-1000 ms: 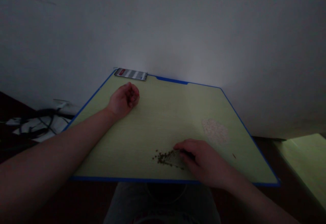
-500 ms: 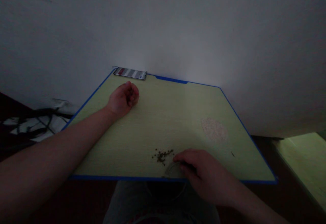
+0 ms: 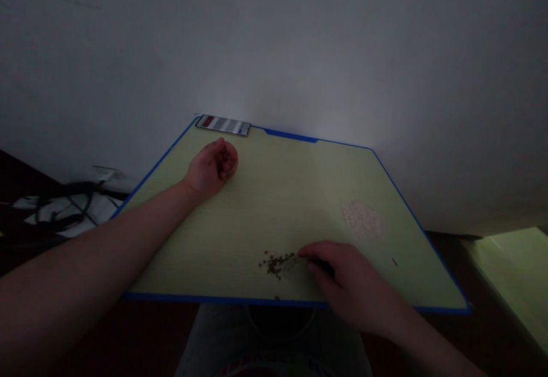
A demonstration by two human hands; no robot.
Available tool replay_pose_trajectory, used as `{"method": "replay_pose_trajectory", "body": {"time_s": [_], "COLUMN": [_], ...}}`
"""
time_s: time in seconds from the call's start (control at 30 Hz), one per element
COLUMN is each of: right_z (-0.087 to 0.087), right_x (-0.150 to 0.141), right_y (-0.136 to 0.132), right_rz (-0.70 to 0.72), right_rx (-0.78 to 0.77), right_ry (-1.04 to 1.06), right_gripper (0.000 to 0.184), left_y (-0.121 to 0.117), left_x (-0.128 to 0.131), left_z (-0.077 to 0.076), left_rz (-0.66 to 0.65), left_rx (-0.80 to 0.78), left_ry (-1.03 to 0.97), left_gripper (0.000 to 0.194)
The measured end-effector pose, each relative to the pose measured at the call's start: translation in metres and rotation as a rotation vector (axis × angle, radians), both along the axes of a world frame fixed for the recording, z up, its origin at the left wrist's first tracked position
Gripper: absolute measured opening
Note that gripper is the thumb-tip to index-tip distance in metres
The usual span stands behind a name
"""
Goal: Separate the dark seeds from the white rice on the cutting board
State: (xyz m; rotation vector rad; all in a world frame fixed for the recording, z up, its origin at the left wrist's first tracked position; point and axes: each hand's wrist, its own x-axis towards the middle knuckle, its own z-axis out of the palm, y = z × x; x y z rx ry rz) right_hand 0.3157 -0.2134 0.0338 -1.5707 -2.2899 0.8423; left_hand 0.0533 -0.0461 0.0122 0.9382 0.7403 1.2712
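My right hand (image 3: 338, 274) is closed in a pinch at the front of the table. It holds a thin, see-through piece (image 3: 291, 267), blurred, with its edge against a scatter of small brown beads or seeds (image 3: 276, 263). Its exact kind cannot be made out. My left hand (image 3: 214, 165) rests on the left part of the table, its fingers curled into a loose fist. Nothing shows in it, though the inside is dark. Right of centre lies a flat patch of small pale grains (image 3: 363, 220), apart from both hands.
The pale tabletop (image 3: 274, 194) has a blue edge. A phone (image 3: 223, 125) lies at the back left, against the wall. A small dark sliver (image 3: 394, 262) lies at right. Below the front edge is a dark round container (image 3: 280, 321). Black cables (image 3: 64, 208) lie at far left.
My right hand swept the see-through piece toward the front edge, then moved it back up beside the brown bits. One bit now lies near the edge. My left hand has stayed put.
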Motion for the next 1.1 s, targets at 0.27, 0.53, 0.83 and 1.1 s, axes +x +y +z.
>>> {"method": "replay_pose_trajectory", "body": {"time_s": [0.27,0.53,0.83,1.1], "right_z": [0.001,0.001,-0.001,0.000], "right_x": [-0.011,-0.007,-0.006,-0.016], "right_y": [0.014,0.009,0.004,0.002], "right_rz": [0.096,0.116,0.103,0.105], "right_rx": [-0.013,-0.026,-0.030,-0.022], "right_ry": [0.002,0.024,0.023,0.020], "right_gripper": [0.028,0.029,0.030,0.030], "left_y": [-0.001,-0.001,0.000,-0.002], "left_x": [0.001,0.001,0.001,0.002], "left_z": [0.001,0.001,0.000,0.002], "left_rz": [0.010,0.020,0.021,0.018], "left_rx": [-0.015,-0.032,-0.023,-0.036], "left_ry": [-0.001,0.000,-0.011,-0.016], "left_gripper": [0.046,0.046,0.045,0.046]}}
